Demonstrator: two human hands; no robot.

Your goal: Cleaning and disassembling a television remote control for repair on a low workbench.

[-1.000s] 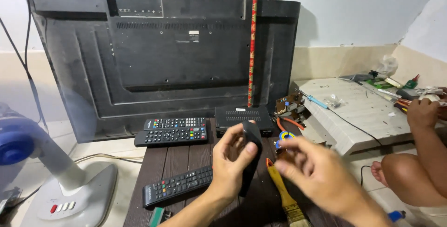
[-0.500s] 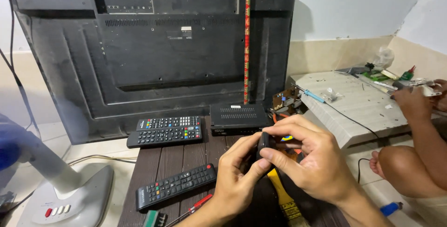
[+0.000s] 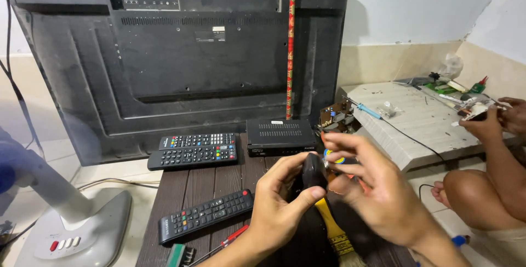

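Head view, left hand (image 3: pixel 282 207) pinching black remote (image 3: pixel 314 171), right hand (image 3: pixel 378 190) fingers spread

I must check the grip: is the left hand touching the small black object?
Touching. The head view shows the left hand wrapped around the small black object, thumb and fingers pressed on it.

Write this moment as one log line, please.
left hand: holds black remote | right hand: fingers at its top | dark wooden table: three remotes
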